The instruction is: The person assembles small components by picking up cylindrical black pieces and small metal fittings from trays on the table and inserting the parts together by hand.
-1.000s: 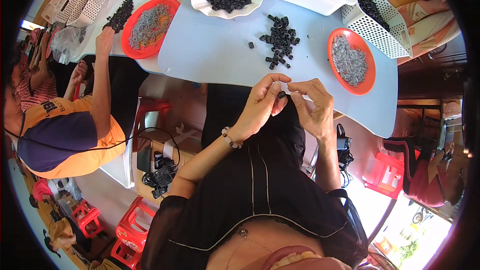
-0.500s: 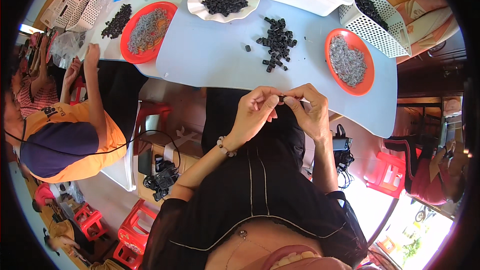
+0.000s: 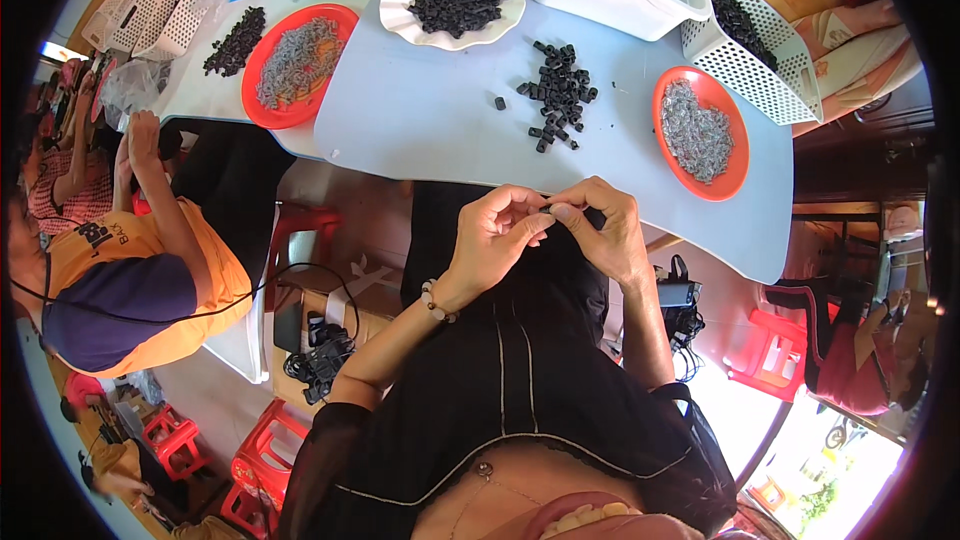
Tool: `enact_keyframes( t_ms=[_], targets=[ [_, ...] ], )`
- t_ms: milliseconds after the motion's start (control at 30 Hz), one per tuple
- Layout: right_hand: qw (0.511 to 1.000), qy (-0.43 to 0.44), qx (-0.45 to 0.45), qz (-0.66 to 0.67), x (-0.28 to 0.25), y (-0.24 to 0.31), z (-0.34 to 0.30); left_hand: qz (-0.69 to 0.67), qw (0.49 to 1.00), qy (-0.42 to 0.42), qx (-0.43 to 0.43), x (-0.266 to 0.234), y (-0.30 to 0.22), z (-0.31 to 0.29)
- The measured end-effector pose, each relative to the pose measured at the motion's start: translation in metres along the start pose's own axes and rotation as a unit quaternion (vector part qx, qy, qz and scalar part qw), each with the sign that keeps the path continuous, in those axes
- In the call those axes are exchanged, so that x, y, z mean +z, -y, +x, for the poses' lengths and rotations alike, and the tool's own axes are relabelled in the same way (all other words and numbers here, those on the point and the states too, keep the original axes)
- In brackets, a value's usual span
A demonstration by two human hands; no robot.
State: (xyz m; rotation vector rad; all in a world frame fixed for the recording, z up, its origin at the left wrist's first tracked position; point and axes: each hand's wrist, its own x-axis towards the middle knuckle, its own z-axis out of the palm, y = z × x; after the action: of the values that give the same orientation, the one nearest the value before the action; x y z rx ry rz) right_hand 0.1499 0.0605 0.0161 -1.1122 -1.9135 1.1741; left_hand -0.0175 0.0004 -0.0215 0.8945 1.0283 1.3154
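Observation:
My left hand (image 3: 492,248) and my right hand (image 3: 612,240) meet just off the near edge of the table, fingertips pinched together. Between them shows a bit of a small black plastic part (image 3: 547,208), mostly covered by the fingers. Beyond the hands lies a loose pile of small black plastic parts (image 3: 557,90), with one piece (image 3: 499,102) apart to its left. To the right, an orange-red oval plate (image 3: 740,160) holds small clear pieces (image 3: 697,135).
A white scalloped plate (image 3: 393,12) of black parts, a white tub (image 3: 610,5) and a white perforated basket (image 3: 800,80) stand at the back. Left are a red plate (image 3: 250,100) of clear pieces and another black pile (image 3: 236,40). A co-worker (image 3: 140,290) sits at left.
My hands have come slightly lower and turned inward, still pinched together, so the black part shows less. The co-worker's hands at left have drawn together.

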Motion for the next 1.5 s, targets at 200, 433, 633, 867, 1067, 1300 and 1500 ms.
enact_keyframes(
  t_ms=[200, 433, 633, 867, 1067, 1300, 1500],
  targets=[
    [0.979, -0.139, -0.048, -0.144, -0.002, -0.016, 0.022, -0.029, 0.999, -0.023, -0.004, -0.006, 0.004, 0.001],
    [0.922, -0.211, -0.096, -0.309, 0.005, -0.038, 0.044, -0.055, 0.998, -0.007, -0.021, -0.007, 0.003, 0.001],
    [0.935, -0.219, -0.094, -0.263, 0.002, -0.039, 0.041, -0.075, 0.996, -0.012, -0.034, -0.003, -0.001, 0.002],
    [0.980, -0.192, 0.034, 0.032, -0.007, -0.032, 0.028, -0.110, 0.994, -0.003, -0.020, -0.003, 0.000, 0.005],
    [0.982, -0.183, 0.020, 0.047, 0.001, -0.040, 0.022, -0.121, 0.992, -0.016, -0.044, -0.005, -0.009, -0.004],
    [0.978, -0.200, -0.014, -0.053, 0.010, -0.042, 0.012, -0.109, 0.993, -0.038, -0.024, -0.013, -0.006, -0.011],
    [0.977, -0.181, -0.060, -0.090, 0.015, -0.051, 0.013, -0.105, 0.993, -0.057, -0.010, -0.024, -0.004, -0.022]
  ],
)
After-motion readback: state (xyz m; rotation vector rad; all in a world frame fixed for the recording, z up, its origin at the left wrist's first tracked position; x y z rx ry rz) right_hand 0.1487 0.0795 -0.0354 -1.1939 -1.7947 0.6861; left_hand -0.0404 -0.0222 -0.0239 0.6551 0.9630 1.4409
